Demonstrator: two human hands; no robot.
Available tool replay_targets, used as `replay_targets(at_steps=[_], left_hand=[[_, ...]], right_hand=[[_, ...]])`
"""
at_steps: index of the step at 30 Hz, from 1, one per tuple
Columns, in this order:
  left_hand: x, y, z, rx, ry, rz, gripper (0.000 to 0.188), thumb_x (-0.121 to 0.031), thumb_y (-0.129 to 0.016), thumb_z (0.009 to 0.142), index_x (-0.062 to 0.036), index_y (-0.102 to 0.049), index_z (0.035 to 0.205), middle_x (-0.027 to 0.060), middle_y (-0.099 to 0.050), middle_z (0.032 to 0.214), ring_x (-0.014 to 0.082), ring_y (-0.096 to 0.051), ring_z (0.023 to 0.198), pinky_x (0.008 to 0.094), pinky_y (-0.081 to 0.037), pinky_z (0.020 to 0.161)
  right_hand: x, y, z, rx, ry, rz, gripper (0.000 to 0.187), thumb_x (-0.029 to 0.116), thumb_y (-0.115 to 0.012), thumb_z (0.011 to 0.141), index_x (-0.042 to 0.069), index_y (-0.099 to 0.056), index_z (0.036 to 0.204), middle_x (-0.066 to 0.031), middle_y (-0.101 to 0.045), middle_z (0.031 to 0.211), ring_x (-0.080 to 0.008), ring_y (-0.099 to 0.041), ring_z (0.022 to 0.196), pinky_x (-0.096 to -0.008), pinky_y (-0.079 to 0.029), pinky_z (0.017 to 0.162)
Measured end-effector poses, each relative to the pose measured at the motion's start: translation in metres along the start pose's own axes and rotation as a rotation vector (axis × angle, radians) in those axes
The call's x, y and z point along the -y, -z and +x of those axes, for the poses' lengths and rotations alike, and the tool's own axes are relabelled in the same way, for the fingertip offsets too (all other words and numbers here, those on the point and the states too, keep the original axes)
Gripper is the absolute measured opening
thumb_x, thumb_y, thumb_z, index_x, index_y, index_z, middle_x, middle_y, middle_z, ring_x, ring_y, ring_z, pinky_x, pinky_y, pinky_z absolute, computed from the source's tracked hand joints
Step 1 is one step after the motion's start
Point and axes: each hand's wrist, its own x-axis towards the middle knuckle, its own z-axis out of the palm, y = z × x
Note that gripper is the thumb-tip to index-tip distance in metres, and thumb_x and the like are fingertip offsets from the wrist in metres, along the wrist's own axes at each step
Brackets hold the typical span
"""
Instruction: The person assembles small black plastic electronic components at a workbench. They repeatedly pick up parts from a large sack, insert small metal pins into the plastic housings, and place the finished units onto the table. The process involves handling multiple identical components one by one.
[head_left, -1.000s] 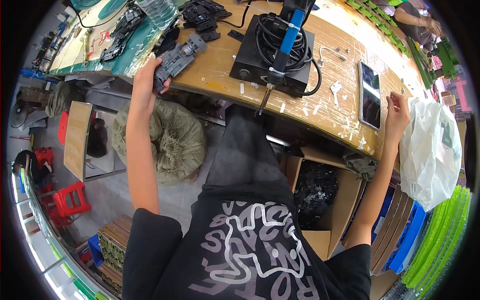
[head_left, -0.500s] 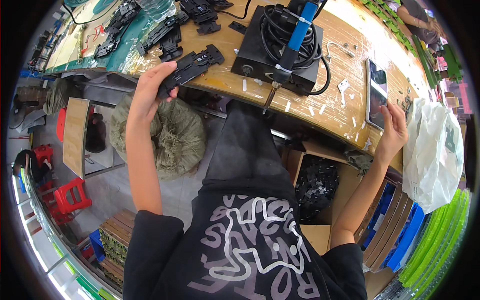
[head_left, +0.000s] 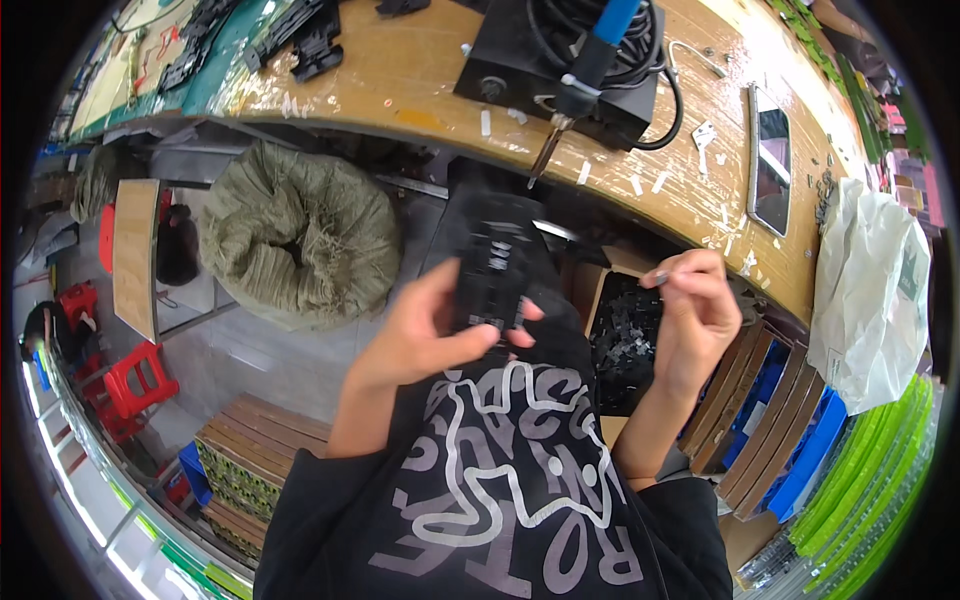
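Observation:
In front of my shirt, my left hand [head_left: 412,335] is closed around a flat black plastic part [head_left: 493,250] with white print on it. Motion blurs its far end. To the right, over the open carton, my right hand [head_left: 698,315] pinches a tiny greyish piece [head_left: 661,279] between thumb and fingertips. Its exact kind is too small to make out. The two hands are apart, and the piece is not touching the black part.
A tool with a blue handle and metal tip [head_left: 545,155] juts over the bench edge from a black box [head_left: 500,65]. A phone [head_left: 770,165] lies on the bench [head_left: 430,85] near a white bag [head_left: 872,300]. A carton of black pieces [head_left: 625,335] stands below.
My left hand has brought the black part from the bench edge down towards my body. My right hand has moved from the phone to above the carton, now pinching a small piece.

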Motion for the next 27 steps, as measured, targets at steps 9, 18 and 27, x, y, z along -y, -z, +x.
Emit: replay_targets(at_steps=[9, 18, 27], left_hand=[[0.044, -0.018, 0.0, -0.019, 0.029, 0.142, 0.026, -0.003, -0.05, 0.075, -0.0021, -0.032, 0.094, 0.009, -0.058, 0.076, 0.0109, -0.057, 0.064, 0.0237, -0.046, 0.058], [0.044, -0.011, -0.014, -0.077, 0.148, 0.348, 0.02, -0.013, -0.054, 0.081, -0.0025, -0.039, 0.089, 0.0082, -0.058, 0.075, 0.0064, -0.053, 0.053, 0.0194, -0.041, 0.04], [0.063, -0.005, -0.037, -0.109, 0.067, 0.484, 0.018, -0.008, -0.052, 0.081, -0.0009, -0.036, 0.087, 0.0089, -0.056, 0.075, 0.01, -0.058, 0.064, 0.0212, -0.047, 0.045]], right_hand=[[-0.006, -0.021, -0.035, 0.11, -0.142, -0.012, 0.021, -0.014, -0.054, 0.07, -0.005, -0.054, 0.089, -0.0117, -0.05, 0.087, -0.0204, -0.055, 0.08, -0.026, -0.046, 0.064], [-0.013, -0.036, -0.055, 0.117, -0.217, -0.327, 0.023, -0.013, -0.056, 0.07, -0.005, -0.056, 0.092, -0.0073, -0.05, 0.086, -0.0118, -0.051, 0.079, -0.0201, -0.043, 0.066], [-0.021, -0.047, -0.075, 0.163, -0.156, -0.482, 0.023, -0.011, -0.056, 0.069, -0.003, -0.057, 0.091, -0.0055, -0.053, 0.081, -0.0104, -0.051, 0.078, -0.0202, -0.04, 0.071]])
